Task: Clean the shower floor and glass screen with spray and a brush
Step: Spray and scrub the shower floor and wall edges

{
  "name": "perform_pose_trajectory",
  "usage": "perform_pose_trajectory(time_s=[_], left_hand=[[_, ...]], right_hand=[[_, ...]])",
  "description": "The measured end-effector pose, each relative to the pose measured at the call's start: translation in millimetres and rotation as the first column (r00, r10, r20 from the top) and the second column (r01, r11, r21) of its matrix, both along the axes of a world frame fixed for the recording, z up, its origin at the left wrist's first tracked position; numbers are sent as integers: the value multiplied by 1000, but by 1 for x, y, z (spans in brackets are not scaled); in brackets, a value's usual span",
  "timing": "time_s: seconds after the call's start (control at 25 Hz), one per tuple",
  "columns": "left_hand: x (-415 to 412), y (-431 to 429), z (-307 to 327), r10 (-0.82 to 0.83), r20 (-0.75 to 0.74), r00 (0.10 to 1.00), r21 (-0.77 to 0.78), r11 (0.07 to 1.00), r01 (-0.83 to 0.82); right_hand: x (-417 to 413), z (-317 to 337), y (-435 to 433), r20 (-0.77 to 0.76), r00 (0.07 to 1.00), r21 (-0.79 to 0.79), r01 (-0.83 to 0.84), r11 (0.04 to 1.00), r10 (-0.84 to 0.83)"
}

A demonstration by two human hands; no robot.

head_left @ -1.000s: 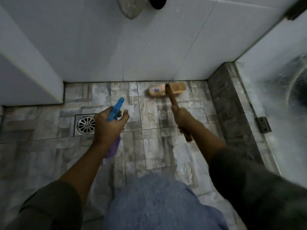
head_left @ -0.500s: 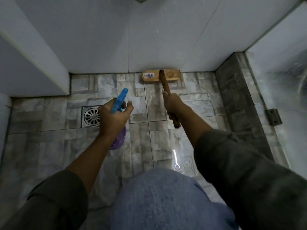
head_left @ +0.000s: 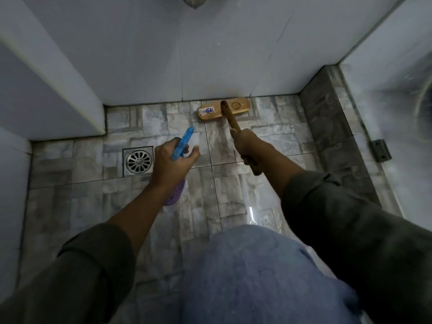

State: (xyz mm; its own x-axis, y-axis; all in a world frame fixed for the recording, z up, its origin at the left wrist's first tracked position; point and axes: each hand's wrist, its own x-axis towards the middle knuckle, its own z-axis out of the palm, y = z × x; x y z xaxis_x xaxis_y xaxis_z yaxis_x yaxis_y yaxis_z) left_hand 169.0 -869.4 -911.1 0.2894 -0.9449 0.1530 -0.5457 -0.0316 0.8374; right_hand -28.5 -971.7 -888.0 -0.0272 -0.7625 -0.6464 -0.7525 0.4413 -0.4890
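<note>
Starting at the left, a square metal drain [head_left: 138,162] is seen set into the tiled shower floor [head_left: 70,164], just beside the knuckles of the left hand [head_left: 171,166], on their outer side. A spray bottle [head_left: 184,142] is gripped by that hand. The fingers are curled round its neck and the thumb is stretched out on its right. The blue nozzle is pointed past the fingertips toward the white back wall [head_left: 210,54], and the purple body is hung below the palm, partly hidden by the wrist. Whether a finger is laid on the trigger cannot be told. Further right, the brush [head_left: 237,106] is held by the right hand [head_left: 247,146], whose fingers are wrapped closely round the middle of the wooden handle; the handle's end is left sticking out behind the heel of the hand. The wooden brush head is set on the floor ahead of these fingers, apart from them, with its far long edge at the foot of the wall. To the right of the fingers a dark tiled kerb [head_left: 327,127] is seen, and beyond it the glass screen [head_left: 397,101], to which a metal hinge [head_left: 381,150] is fixed.
</note>
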Motion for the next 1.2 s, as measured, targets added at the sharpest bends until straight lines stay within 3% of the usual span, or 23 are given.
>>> perform_pose_trajectory(time_s=[0.12,0.28,0.48,0.56,0.72,0.92,1.12,1.2], left_hand=[[2,3,20,-163,34,986,96,983,159],[11,-13,45,-196,21,980,184,965,189],[2,-34,68,-460,132,878,213,878,428],[-6,-41,73,-519,148,842,200,849,489],[-27,-43,76,-511,138,849,183,855,485],[-57,-27,69,-531,70,845,221,834,505],[-60,-19,53,-546,9,838,205,821,532],[-59,-19,49,-524,27,851,207,836,508]], right_hand=[[-32,9,46,-49,998,52,-32,998,34],[-90,21,127,-200,970,207,-95,974,138],[-103,22,94,-162,982,99,115,988,-98],[-121,18,132,-180,978,78,119,990,-103],[-168,26,243,-238,971,228,86,970,-30],[-193,32,196,-245,969,141,65,988,-29],[-226,30,249,-251,963,201,147,968,-94],[-245,17,231,-300,948,120,146,982,-105]])
